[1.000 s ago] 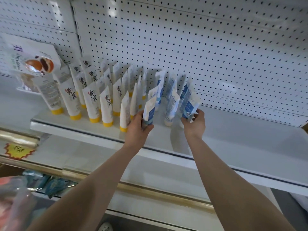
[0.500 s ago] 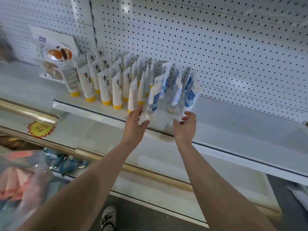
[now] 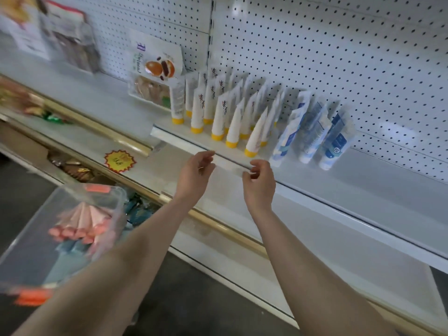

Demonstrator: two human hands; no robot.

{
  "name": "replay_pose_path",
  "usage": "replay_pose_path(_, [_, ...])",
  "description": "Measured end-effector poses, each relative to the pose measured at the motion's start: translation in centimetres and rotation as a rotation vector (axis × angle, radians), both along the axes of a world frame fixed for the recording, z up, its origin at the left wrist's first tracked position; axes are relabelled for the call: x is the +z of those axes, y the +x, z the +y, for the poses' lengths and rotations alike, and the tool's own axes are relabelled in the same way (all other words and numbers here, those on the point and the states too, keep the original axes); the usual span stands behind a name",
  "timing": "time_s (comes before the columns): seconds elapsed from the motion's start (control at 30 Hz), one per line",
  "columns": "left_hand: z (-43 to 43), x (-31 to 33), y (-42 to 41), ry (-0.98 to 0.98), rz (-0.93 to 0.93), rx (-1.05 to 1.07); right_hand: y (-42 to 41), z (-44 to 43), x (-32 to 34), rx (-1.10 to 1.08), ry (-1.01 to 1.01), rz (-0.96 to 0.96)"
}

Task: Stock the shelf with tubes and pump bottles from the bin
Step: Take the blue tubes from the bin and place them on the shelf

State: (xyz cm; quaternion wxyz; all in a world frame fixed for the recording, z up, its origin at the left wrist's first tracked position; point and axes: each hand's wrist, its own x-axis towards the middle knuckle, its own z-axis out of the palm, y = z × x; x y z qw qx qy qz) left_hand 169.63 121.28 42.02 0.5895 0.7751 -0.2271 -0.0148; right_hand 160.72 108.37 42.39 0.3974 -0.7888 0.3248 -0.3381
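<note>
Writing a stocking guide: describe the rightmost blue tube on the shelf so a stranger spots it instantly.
Find the white shelf under the pegboard and follow its yellow-capped tubes rightward to the blue-and-white tubes. The rightmost blue tube ends the row, cap down; unlike its paler neighbours, its label is dark blue, with bare shelf beyond.

1. Bin [image 3: 36,221], below and left of left hand [image 3: 194,173]: motion-blurred, cut by left edge; pink tubes [image 3: 82,221] inside smeared, count unreadable.
2. Packages [image 3: 70,44] far up-left of left hand: blurred, labels illegible.
3. Yellow-capped tubes [image 3: 219,117] above both hands: rear rows hidden behind front ones; print too small to read.
4. Right hand [image 3: 259,183]: palm side hidden.
</note>
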Motion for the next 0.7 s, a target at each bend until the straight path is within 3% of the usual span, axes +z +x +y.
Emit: replay_pose_path(0.7, [34.1, -8.9, 15.4, 0.184, 0.209, 0.21, 17.6, 31.9, -10.1, 0.463, 0.232, 0.271])
